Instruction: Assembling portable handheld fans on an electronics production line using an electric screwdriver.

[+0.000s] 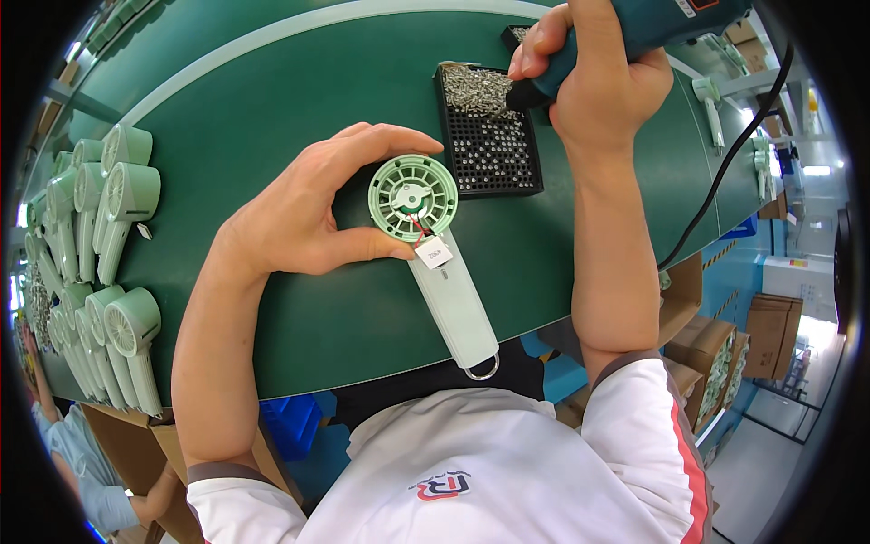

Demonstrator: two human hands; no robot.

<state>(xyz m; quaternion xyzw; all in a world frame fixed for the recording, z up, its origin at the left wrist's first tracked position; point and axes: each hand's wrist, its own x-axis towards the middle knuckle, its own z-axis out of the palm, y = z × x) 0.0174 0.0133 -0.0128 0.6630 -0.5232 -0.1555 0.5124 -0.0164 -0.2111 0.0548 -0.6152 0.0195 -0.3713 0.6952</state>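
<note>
My left hand (323, 204) is curved around the round head of a pale green handheld fan (460, 304), thumb and fingers on opposite sides of it. The fan's head shows its inside, with a small motor part, red and black wires and a white tag (433, 253). Its handle points toward me and ends in a metal ring. My right hand (603, 91) is wrapped round a teal electric screwdriver (648, 32). The dark tip of that tool is over the black screw tray (497, 193), at the edge of a heap of small silver screws (478, 91).
Several pale green fans (131, 322) stand in groups along the left of the green table (299, 82). A black cable (725, 186) hangs at the right. Cardboard boxes (693, 349) and a blue bin (292, 426) sit below the table edge. Another person's sleeve (86, 462) shows lower left.
</note>
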